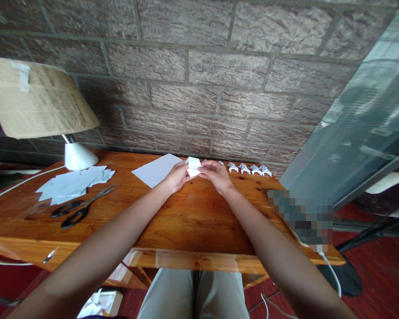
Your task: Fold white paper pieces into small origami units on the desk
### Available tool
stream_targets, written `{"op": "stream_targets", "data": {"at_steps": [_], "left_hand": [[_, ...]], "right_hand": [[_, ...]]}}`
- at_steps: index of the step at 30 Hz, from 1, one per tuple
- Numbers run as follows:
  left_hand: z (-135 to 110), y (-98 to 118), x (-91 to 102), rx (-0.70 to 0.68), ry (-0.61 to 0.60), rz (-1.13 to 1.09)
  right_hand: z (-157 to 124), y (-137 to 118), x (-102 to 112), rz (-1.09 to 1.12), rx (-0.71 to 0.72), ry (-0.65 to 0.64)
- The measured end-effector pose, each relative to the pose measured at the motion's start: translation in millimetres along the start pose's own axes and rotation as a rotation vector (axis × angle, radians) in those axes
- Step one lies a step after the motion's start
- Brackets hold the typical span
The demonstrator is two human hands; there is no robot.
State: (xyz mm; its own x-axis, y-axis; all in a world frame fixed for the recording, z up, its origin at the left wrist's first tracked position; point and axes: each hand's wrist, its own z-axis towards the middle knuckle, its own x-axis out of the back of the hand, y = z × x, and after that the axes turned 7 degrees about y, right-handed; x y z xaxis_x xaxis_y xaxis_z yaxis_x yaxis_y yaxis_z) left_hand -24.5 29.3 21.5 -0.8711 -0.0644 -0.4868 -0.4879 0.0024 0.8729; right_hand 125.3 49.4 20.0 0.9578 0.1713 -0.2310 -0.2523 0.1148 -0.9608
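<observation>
My left hand (177,176) and my right hand (215,174) meet above the far middle of the wooden table (193,221). Both pinch a small white folded paper piece (193,166) between their fingertips, held just above the tabletop. A flat white paper sheet (156,170) lies just left of my left hand. A row of several small folded white paper shapes (249,169) sits along the table's back edge to the right of my right hand.
Black-handled scissors (80,207) lie at the left beside a pile of white paper squares (73,182). A white lamp base (77,156) with a paper-covered shade (36,98) stands at the back left. A brick wall (199,79) rises behind. A pixelated patch (299,219) covers the right edge.
</observation>
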Motion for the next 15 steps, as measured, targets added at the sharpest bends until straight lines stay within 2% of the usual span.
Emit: {"op": "stream_targets", "data": {"at_steps": [10, 12, 15], "left_hand": [[-1, 9, 1.0, -0.080, -0.084, 0.049], [1, 10, 2.7, -0.140, -0.090, 0.102], [6, 9, 8.0, -0.324, -0.099, 0.238]], "right_hand": [[0, -8, 1, -0.032, 0.071, 0.052], [1, -10, 4, -0.086, 0.109, 0.073], [4, -11, 8, -0.139, 0.155, 0.081]]}}
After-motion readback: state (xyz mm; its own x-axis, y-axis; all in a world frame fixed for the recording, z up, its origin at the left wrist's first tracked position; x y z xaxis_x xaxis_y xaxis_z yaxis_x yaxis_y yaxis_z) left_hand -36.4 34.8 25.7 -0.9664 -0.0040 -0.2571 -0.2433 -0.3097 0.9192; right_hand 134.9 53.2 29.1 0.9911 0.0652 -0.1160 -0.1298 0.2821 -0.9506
